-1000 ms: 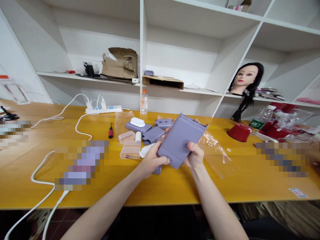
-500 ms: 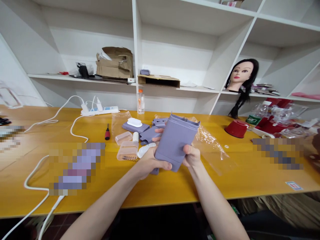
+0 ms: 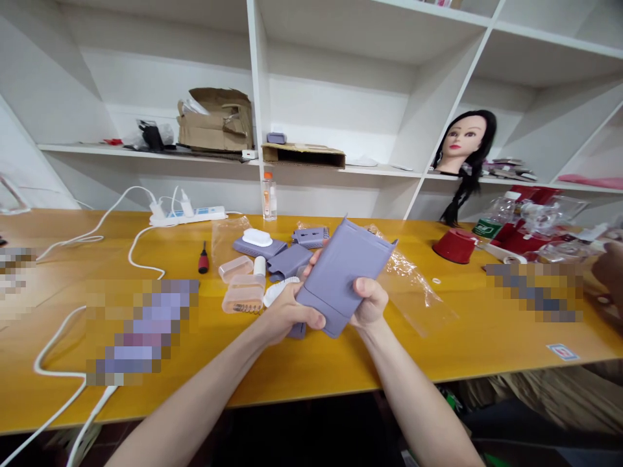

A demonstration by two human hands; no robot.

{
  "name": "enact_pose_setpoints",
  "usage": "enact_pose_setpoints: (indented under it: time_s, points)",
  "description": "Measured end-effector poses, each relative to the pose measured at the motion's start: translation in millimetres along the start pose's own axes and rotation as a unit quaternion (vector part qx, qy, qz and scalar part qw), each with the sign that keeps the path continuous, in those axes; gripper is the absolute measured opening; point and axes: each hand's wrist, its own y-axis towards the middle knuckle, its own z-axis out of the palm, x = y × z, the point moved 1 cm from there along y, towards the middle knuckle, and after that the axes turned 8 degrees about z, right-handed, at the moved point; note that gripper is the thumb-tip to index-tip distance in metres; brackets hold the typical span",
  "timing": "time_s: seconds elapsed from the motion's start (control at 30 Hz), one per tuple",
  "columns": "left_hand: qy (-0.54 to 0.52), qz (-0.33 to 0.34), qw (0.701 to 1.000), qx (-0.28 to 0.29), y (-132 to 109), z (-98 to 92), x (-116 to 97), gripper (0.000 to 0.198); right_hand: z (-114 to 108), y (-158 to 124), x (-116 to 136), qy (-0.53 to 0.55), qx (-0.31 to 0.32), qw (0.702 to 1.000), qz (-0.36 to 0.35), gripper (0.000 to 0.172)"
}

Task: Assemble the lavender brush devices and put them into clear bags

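Both hands hold a flat purple plastic housing (image 3: 343,272) tilted above the table. My left hand (image 3: 287,314) grips its lower left corner, thumb across the front face. My right hand (image 3: 370,303) has the right edge, thumb pressed on the front; its other fingers are mostly hidden behind. Small prongs stick up at the housing's top corners. Behind and left lie more purple plastic parts (image 3: 291,261), a white oval piece (image 3: 257,238), a clear pinkish plastic case (image 3: 238,295) with a metal spring (image 3: 247,308), and a white perforated piece (image 3: 280,292).
A red-black screwdriver (image 3: 203,258) and power strip (image 3: 195,215) are to the left, with white cables. Clear plastic film (image 3: 413,292) lies right of my hands. Farther right are a red cup-shaped object (image 3: 455,246), a bottle (image 3: 496,217) and another person's hand (image 3: 608,275).
The housing has tilted, so its open top end now shows less. Both hands keep their hold. The view has shifted slightly, and another person's hand shows more at the right edge.
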Motion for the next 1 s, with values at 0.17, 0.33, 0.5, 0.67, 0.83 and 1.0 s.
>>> enact_pose_setpoints:
  time_s: [0.17,0.33,0.5,0.67,0.83,1.0]
  points:
    - [-0.011,0.004,1.000,0.015,-4.4,3.1,-2.3,0.026,8.2,-3.9,4.6,-0.021,0.023,0.999,0.020,0.045]
    - [0.008,0.026,1.000,0.014,-4.5,5.1,-3.6,0.025,8.1,-3.0,4.0,-0.014,0.015,1.000,0.015,0.053]
    - [0.066,0.022,0.997,0.025,-3.7,4.0,-5.7,0.026,1.6,-2.2,3.3,0.011,0.040,0.999,0.011,0.061]
    - [0.046,0.003,0.999,0.013,-1.8,1.3,-3.0,0.029,-5.7,0.6,2.7,-0.031,0.037,0.999,0.017,0.057]
    - [0.138,0.084,0.985,-0.054,-3.1,3.3,-0.9,0.052,-7.9,3.1,4.4,-0.071,-0.020,0.997,-0.011,0.047]
    - [0.348,0.187,0.909,-0.131,-5.5,13.6,-4.5,0.087,-0.3,1.5,1.1,-0.108,-0.104,0.986,-0.071,0.045]
